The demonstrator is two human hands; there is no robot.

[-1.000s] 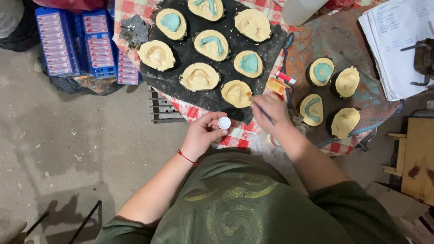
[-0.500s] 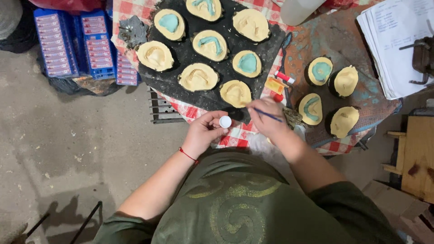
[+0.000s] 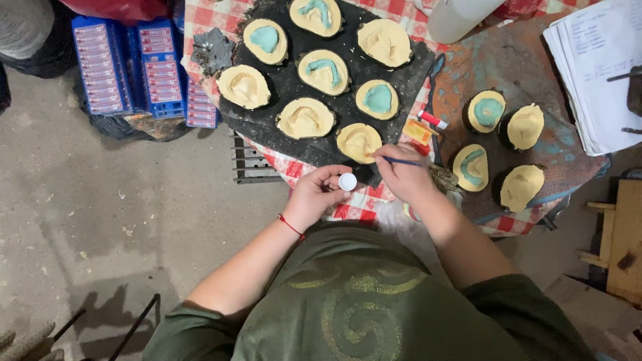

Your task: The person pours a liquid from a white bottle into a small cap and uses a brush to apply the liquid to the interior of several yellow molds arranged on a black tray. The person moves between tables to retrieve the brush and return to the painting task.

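My left hand (image 3: 319, 195) holds a small white round cap or pot (image 3: 347, 181) at the table's near edge. My right hand (image 3: 401, 175) grips a thin blue brush (image 3: 401, 160), its tip pointing left toward the nearest yellow plaster mould (image 3: 359, 142). Several yellow moulds, some filled with teal paste (image 3: 378, 99), lie on a black mat (image 3: 287, 87). More moulds (image 3: 470, 166) sit to the right on a stained board.
A red-checked cloth (image 3: 348, 207) covers the table. A small tube (image 3: 432, 119) and an orange piece (image 3: 418, 132) lie by the mat. Blue crates (image 3: 127, 67) stand on the floor at left, papers (image 3: 592, 67) at right, a white bottle (image 3: 461, 17) at the back.
My right hand with the brush has shifted slightly left toward the nearest mould. My left hand has stayed at the table edge with the white cap.
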